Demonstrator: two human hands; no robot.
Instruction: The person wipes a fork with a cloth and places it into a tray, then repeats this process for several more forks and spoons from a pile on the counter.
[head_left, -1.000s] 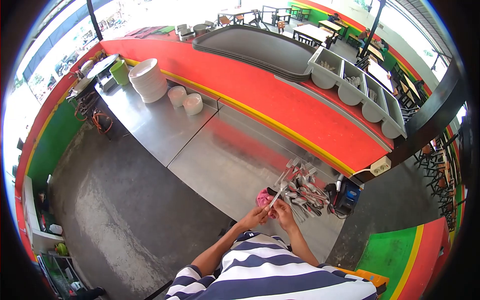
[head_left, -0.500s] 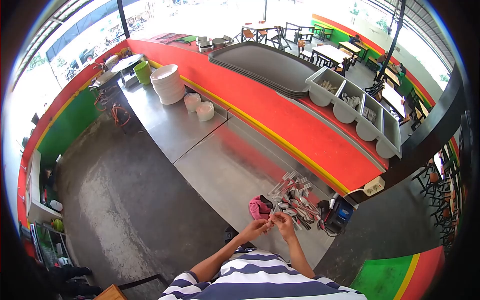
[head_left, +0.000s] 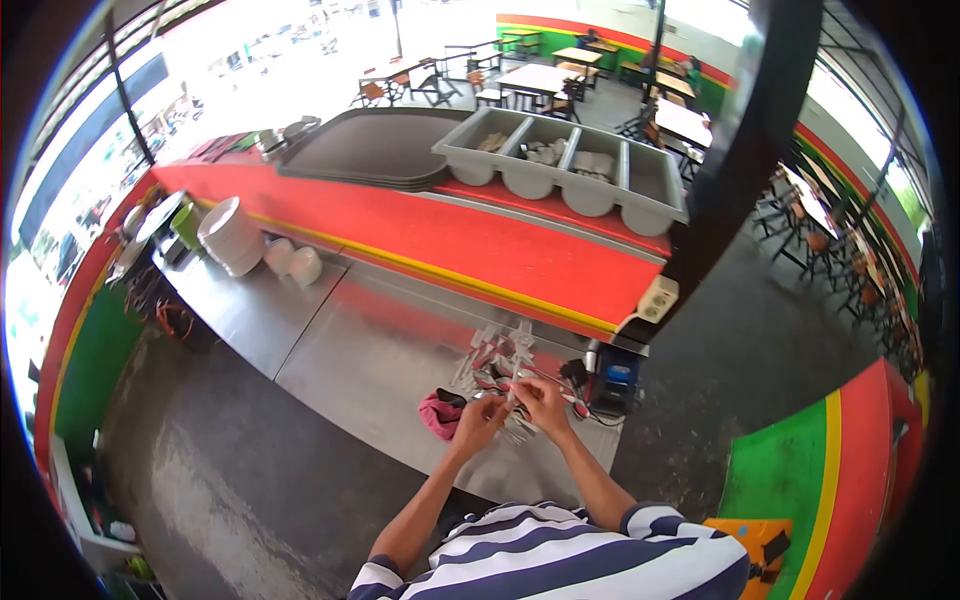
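Note:
My left hand (head_left: 482,422) and my right hand (head_left: 543,405) meet over the steel counter, fingers pinched close together. Between their fingertips a thin, pale, silvery piece of cutlery (head_left: 514,378) points upward; blur hides whether it is a fork or a spoon. Just beyond and beneath the hands lies a loose pile of cutlery (head_left: 490,350), with forks and spoons, some with reddish handles. Left of the pile, close to my left hand, sits a crumpled pink cloth item (head_left: 440,415) with a dark opening.
A grey four-compartment cutlery holder (head_left: 560,165) stands on the red ledge beside stacked dark trays (head_left: 370,145). A blue-and-black device (head_left: 616,380) with cables is right of the pile. Stacked white plates (head_left: 232,238) and bowls (head_left: 303,266) occupy the counter's far left.
The head view has swung right, so the counter and pile appear further left. Both hands remain together around the piece of cutlery, now reaching a little further forward over the pile.

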